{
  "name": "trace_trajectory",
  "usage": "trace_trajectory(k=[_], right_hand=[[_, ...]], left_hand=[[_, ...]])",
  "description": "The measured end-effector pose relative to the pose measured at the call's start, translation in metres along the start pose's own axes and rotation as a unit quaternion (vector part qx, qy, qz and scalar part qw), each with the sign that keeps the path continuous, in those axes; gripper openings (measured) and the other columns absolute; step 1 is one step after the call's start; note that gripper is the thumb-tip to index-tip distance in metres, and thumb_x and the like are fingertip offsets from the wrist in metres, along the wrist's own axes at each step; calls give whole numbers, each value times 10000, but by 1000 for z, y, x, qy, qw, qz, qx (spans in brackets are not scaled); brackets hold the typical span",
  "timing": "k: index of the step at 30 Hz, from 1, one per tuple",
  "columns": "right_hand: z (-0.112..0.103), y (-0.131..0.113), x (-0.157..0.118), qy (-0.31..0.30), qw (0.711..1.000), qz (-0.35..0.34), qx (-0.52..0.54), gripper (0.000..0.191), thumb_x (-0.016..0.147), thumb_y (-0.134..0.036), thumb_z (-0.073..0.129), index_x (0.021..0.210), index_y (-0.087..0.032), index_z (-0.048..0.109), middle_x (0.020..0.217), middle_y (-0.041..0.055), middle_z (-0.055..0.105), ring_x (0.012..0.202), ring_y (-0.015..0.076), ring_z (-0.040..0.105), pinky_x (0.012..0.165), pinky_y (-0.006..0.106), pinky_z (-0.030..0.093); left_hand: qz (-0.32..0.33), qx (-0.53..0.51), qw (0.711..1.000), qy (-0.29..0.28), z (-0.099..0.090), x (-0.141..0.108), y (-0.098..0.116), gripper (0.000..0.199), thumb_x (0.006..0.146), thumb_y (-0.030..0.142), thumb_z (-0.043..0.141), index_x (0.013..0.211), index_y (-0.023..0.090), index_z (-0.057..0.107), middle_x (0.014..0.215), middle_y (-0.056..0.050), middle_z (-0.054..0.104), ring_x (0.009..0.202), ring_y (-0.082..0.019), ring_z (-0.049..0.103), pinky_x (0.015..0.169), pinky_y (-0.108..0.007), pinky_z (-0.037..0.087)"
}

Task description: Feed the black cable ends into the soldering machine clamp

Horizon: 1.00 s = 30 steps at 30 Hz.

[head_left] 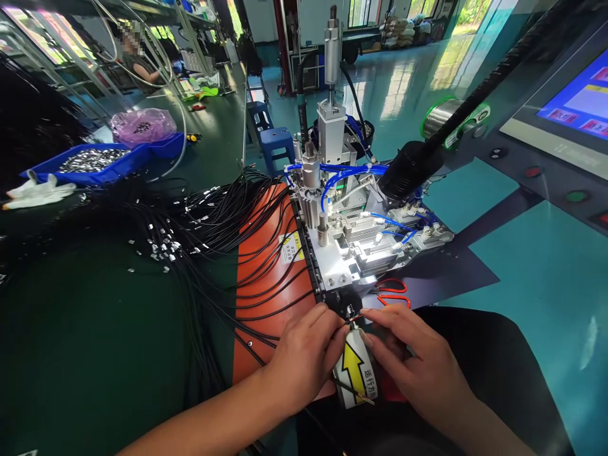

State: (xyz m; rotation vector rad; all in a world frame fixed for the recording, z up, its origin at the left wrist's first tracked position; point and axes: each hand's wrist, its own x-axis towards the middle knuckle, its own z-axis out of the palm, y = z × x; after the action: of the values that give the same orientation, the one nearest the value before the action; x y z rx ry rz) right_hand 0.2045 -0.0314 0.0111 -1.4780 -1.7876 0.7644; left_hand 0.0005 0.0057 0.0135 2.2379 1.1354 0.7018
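Wire end, in front of machine

Left hand: fingers closed, pinching the wire end just beyond the arrow label. Right hand: thumb and forefinger parted, forefinger at the wire's tip; cannot tell whether it grips. Scissors: red-handled, beside machine's near edge. Cables: black, several, laid across orange mat, left of machine.

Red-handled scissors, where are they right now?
In the head view, the red-handled scissors lie a little right of centre, just beyond the right hand, next to the near end of the metal machine.
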Motion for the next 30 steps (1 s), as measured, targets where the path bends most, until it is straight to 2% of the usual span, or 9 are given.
trace_trajectory(k=[4, 7, 10, 14, 18, 26, 28, 30], right_hand=[[0, -3, 1, -1, 1000, 2, 11, 242, 955, -304, 575, 1163, -251, 688, 952, 40, 646, 565, 118, 546, 584, 277, 526], [1, -6, 2, 4, 999, 20, 44, 199, 946, -308, 583, 1085, -253, 715, 978, 40, 668, 631, 132, 600, 592, 264, 529], [5, -8, 4, 3, 994, 71, 78, 139, 931, -313, 604, 949, -242, 722, 890, 21, 671, 687, 146, 622, 605, 252, 523], [9, -11, 10, 13, 991, 112, 78, 146, 909, -328, 627, 860, -220, 712, 765, 2, 651, 636, 145, 599, 586, 256, 500], [12, -11, 12, 29, 992, 100, 67, 157, 913, -329, 619, 851, -219, 713, 779, 8, 668, 654, 151, 613, 605, 261, 504], [31, -8, 7, 63, 997, 21, 32, 180, 959, -277, 539, 863, -205, 673, 831, 44, 650, 677, 157, 595, 623, 272, 489], [30, -9, 7, 56, 997, 29, 46, 177, 955, -282, 548, 855, -203, 671, 841, 44, 649, 691, 156, 594, 630, 270, 487], [23, -9, 10, 19, 994, 75, 81, 163, 937, -317, 584, 868, -204, 679, 821, 31, 642, 682, 152, 587, 621, 264, 487]], left_hand=[[-8, 7, 1000, 0, 2, -1, -2, 196, 1000, 221, 486, 814, 181, 531, 804, -19, 573, 713, -136, 542, 624, -247, 424], [-19, 3, 1000, -3, 3, -1, -3, 195, 1002, 229, 487, 818, 180, 531, 807, -18, 573, 716, -136, 543, 636, -249, 424], [-23, -1, 1000, -2, 2, -1, -2, 195, 1002, 231, 489, 820, 180, 534, 802, -16, 574, 719, -137, 546, 630, -249, 418], [-27, 2, 1000, 1, 2, -2, -2, 193, 1001, 239, 491, 826, 180, 549, 796, -17, 577, 713, -140, 547, 626, -253, 419], [-29, 3, 1000, 3, 3, -4, -4, 203, 1009, 259, 474, 837, 185, 553, 803, -21, 578, 719, -144, 550, 632, -258, 427], [-24, -14, 1000, 9, 4, -4, -5, 195, 1007, 241, 477, 834, 186, 545, 779, -12, 564, 696, -133, 537, 614, -248, 394], [-19, -17, 1000, 11, 4, -4, -5, 193, 1008, 233, 471, 839, 184, 549, 780, -14, 561, 695, -132, 534, 615, -247, 392], [-15, -16, 1000, 11, 4, -4, -5, 193, 1007, 230, 471, 838, 181, 551, 785, -16, 560, 697, -134, 531, 617, -247, 393]])
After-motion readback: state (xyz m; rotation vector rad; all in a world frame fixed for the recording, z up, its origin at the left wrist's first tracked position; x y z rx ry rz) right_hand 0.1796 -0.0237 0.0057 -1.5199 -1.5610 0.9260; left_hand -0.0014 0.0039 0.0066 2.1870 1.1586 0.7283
